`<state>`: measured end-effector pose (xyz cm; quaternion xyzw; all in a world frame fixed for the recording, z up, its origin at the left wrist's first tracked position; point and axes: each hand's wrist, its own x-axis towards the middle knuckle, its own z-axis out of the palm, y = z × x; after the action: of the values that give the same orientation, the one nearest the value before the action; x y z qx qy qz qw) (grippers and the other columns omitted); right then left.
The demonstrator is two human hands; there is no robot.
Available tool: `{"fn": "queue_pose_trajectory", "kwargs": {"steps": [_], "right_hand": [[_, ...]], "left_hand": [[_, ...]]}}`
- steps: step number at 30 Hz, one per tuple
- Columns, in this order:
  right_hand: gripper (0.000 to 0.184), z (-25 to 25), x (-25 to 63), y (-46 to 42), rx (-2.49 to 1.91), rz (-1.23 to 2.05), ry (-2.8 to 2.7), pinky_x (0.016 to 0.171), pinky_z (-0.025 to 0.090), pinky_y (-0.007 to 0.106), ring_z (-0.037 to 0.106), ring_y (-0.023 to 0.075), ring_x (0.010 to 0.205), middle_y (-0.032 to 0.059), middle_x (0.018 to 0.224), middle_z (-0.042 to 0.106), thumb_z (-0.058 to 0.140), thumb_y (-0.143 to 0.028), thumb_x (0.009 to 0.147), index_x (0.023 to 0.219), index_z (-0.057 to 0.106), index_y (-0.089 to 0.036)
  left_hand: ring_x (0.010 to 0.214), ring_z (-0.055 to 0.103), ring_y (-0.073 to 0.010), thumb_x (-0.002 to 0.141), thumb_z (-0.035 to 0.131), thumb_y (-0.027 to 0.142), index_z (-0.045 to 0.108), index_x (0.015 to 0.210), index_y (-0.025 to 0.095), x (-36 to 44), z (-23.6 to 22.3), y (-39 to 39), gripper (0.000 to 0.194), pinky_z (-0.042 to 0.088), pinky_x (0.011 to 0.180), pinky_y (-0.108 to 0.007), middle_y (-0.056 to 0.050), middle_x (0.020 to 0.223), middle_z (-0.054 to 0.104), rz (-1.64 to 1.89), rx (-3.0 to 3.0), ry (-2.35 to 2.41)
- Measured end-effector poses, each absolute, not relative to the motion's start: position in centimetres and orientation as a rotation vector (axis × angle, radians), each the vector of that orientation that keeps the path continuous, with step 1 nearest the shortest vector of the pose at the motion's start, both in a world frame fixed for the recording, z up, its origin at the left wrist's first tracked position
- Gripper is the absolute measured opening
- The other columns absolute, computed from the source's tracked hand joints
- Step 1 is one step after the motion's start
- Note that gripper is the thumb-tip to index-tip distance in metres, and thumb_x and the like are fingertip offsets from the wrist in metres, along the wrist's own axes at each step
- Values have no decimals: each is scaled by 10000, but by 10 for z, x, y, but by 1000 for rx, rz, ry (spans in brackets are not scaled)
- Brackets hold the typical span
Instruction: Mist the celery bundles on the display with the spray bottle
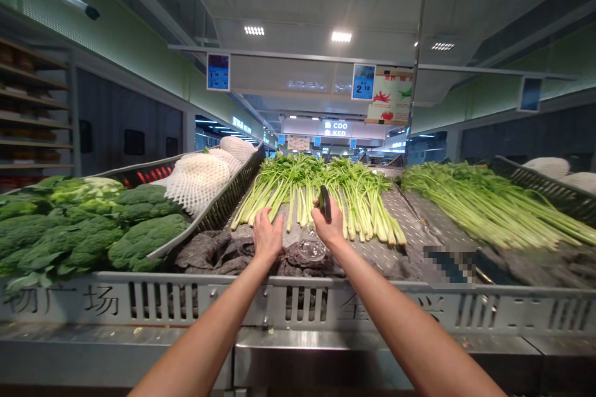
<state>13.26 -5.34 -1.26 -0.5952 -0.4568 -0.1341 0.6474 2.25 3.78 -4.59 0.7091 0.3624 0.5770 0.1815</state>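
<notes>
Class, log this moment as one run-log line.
left hand: open, near celery | right hand: gripping black object, kind unclear | broccoli: left of celery

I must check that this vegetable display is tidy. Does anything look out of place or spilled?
Yes, slightly. Dark cloth-like material lies crumpled in front of the celery, looking untidy rather than flat. A few small pale scraps lie on the metal ledge below, like stray waste. I see no clear damage.

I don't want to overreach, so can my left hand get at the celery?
Most likely yes: your left hand looks free and is close by the near ends of the celery, with nothing visible blocking the way.
</notes>
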Motion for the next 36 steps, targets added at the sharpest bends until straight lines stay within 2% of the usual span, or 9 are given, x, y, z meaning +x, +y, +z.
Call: {"fn": "queue_pose_trajectory", "kwargs": {"steps": [8,19,26,36], "right_hand": [[248,-8,95,-29,-1186,-307,-1159,572,389,245,482,126,558,-30,650,525,452,-252,639,874,505,-199],[142,-37,65,11,-1239,-174,-1213,593,402,250,510,128,573,-33,641,554,477,-231,617,756,489,-205],[231,-43,73,4,-1180,-173,-1143,590,417,255,508,137,582,-13,687,556,460,-222,614,841,493,-198],[336,-27,107,-2,-1220,-412,-1009,659,416,285,514,165,706,33,805,560,449,-219,609,940,484,-176]], "left_hand": [[1065,429,-245,753,369,335,462,1042,123,-8,-35,71,370,319,935,-402,-130,1108,466,1810,1909,1149],[1057,440,-234,753,318,374,471,1007,128,-10,-56,80,385,330,934,-393,-131,1063,485,1779,1952,1077],[1050,439,-234,765,286,400,450,1036,125,-9,-56,78,420,323,937,-400,-135,1092,467,1755,1955,1022],[1030,449,-254,719,274,421,471,1039,75,-17,-50,80,511,305,947,-392,-161,1056,501,1632,1839,1153]]}}
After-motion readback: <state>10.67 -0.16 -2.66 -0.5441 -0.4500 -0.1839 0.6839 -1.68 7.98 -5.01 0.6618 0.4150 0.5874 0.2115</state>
